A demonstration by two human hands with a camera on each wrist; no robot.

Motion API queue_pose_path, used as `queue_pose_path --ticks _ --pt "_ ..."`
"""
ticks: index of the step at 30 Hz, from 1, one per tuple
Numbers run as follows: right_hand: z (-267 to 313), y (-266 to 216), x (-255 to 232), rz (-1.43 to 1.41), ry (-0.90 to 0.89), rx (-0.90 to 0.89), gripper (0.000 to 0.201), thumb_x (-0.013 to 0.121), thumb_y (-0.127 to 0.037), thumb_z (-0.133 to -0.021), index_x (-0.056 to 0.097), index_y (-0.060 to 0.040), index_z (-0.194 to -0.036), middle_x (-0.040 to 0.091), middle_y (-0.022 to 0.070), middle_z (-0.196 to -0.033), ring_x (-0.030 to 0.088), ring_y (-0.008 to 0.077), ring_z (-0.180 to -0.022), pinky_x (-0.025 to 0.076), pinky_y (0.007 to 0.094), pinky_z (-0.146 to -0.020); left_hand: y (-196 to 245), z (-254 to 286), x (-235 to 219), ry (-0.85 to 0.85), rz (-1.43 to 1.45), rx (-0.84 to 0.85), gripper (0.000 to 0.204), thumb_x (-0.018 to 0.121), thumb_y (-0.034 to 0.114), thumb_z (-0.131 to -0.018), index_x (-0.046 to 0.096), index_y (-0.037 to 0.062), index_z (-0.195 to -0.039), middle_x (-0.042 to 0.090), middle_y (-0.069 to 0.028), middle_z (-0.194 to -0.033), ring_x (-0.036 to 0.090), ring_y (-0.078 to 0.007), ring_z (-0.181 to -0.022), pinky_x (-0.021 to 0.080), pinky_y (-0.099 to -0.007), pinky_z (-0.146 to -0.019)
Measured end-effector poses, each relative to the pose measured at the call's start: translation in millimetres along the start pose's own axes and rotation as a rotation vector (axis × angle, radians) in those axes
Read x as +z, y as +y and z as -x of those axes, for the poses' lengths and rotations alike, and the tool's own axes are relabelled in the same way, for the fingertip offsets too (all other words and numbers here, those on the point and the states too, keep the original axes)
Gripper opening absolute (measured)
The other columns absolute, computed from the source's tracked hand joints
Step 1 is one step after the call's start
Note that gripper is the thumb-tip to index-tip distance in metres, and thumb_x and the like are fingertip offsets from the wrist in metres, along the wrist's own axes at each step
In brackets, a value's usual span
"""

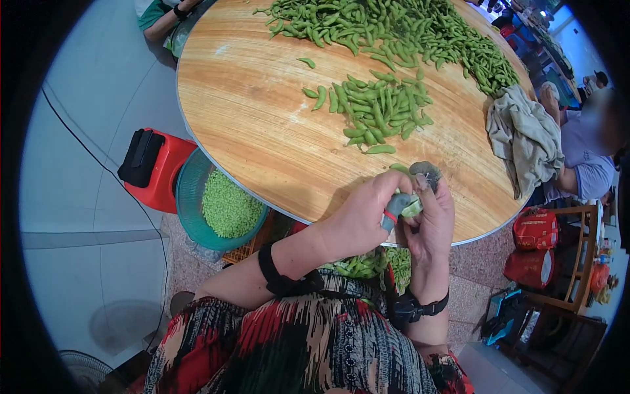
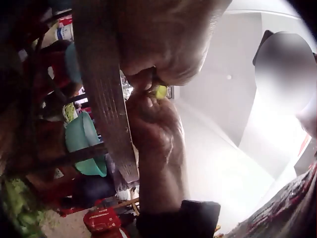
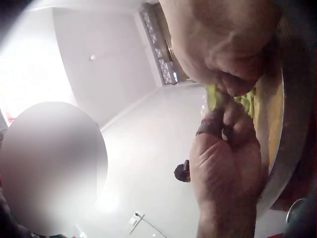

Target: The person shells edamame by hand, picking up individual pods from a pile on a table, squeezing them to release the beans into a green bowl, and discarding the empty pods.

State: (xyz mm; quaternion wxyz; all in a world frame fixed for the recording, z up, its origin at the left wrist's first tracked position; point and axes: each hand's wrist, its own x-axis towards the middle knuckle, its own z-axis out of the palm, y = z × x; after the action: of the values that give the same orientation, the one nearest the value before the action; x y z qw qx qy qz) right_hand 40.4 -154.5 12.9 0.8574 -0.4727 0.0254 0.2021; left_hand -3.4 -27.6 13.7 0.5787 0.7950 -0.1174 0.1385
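Observation:
Both hands meet over the table's near edge, around a green soybean pod. My left hand pinches the pod from the left, its thumb in a grey cover with a red band. From the other side my right hand grips it; a grey cover sits on one of its digits. In the right wrist view the pod shows between the fingers of both hands. Its yellow-green end appears in the left wrist view. Just beyond the hands lies a small pile of pods.
A large heap of pods covers the far side of the round wooden table. Below its left edge stands a teal basket of shelled beans, beside a red container. A crumpled cloth lies at right, near another person.

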Motion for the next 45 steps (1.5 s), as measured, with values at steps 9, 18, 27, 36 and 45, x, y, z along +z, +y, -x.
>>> queue_pose_path --ticks 9,18,27,36,45 --pt "19.3 -55.5 -22.2 1.032 -0.794 0.068 0.022 0.060 -0.008 -0.080 0.060 0.0000 -0.100 0.063 0.0116 -0.080 0.063 0.0206 -0.072 0.049 0.0295 -0.066 -24.7 1.7 -20.6 0.160 0.329 -0.360 0.020 0.049 -0.003 -0.083 0.053 0.0064 -0.100 0.053 0.0016 -0.084 0.048 -0.0045 -0.071 0.039 -0.0182 -0.062" --pt "-15.0 -20.6 -9.0 1.725 0.003 -0.515 0.017 0.063 -0.008 -0.074 0.055 0.0004 -0.087 0.057 0.0190 -0.065 0.059 0.0308 -0.060 0.046 0.0365 -0.056 -6.2 0.3 -17.1 -0.008 -0.170 -0.065 0.027 0.062 0.004 -0.078 0.062 0.0065 -0.105 0.057 -0.0114 -0.085 0.057 -0.0249 -0.079 0.046 -0.0307 -0.069" --pt "0.9 -30.6 -19.1 0.717 -0.161 0.116 0.015 0.058 -0.017 -0.087 0.055 -0.0015 -0.089 0.049 -0.0026 -0.063 0.043 0.0039 -0.053 0.034 0.0203 -0.045 -11.5 -5.1 -6.4 0.039 -0.169 0.009 0.027 0.058 -0.004 -0.075 0.061 0.0021 -0.101 0.059 -0.0113 -0.081 0.058 -0.0262 -0.074 0.047 -0.0316 -0.065" --pt "16.2 -20.2 -17.7 0.301 -0.414 0.192 0.038 0.040 -0.034 -0.095 0.052 -0.0011 -0.082 0.041 -0.0024 -0.057 0.035 0.0068 -0.049 0.028 0.0205 -0.045 -9.7 -9.3 3.8 0.202 0.805 -0.431 0.012 0.058 0.010 -0.086 0.063 0.0046 -0.096 0.062 0.0015 -0.086 0.053 -0.0027 -0.072 0.042 -0.0188 -0.059" --pt "23.4 -21.0 -11.9 0.135 -0.294 0.313 0.025 0.041 -0.020 -0.095 0.051 -0.0013 -0.082 0.043 -0.0020 -0.059 0.033 0.0055 -0.048 0.026 0.0196 -0.043 -10.5 -5.8 6.1 0.228 0.363 -0.317 0.014 0.058 0.012 -0.086 0.060 0.0049 -0.099 0.060 0.0023 -0.086 0.051 -0.0027 -0.070 0.041 -0.0174 -0.060"
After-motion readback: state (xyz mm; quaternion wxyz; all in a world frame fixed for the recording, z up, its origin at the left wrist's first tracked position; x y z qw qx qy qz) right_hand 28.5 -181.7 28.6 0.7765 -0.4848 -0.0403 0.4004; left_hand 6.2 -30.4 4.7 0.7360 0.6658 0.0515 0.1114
